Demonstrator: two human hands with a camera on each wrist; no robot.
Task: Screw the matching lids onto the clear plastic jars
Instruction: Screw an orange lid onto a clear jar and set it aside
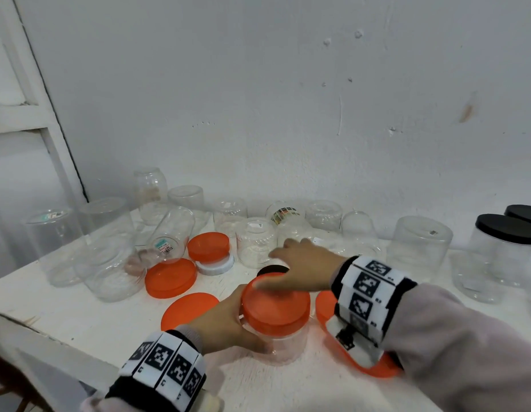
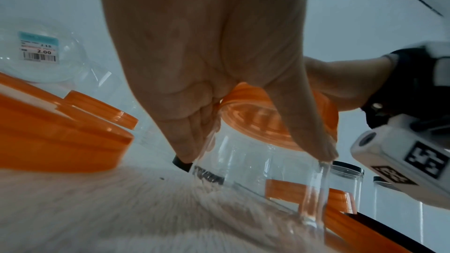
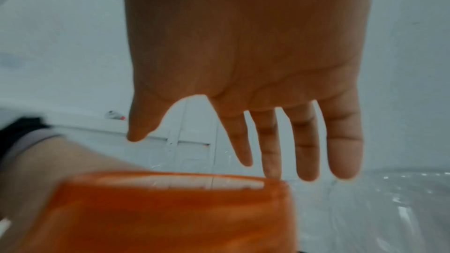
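a person's left hand (image 1: 225, 319) curls its fingers (image 2: 185, 141) around a small clear plastic jar (image 1: 283, 341) capped with a translucent orange round lid (image 1: 276, 304), standing upright near the front of a white painted desk (image 1: 80, 310). the right hand (image 1: 302, 263) hangs just above that lid with straight, spread fingers (image 3: 343, 151) holding nothing. loose flat orange lids (image 1: 170, 278) lie on the desk around the jar, a row of uncapped clear jars (image 1: 255, 245) stands behind near the white wall (image 1: 288, 99), and two black-lidded clear jars (image 1: 501, 248) stand at far right.
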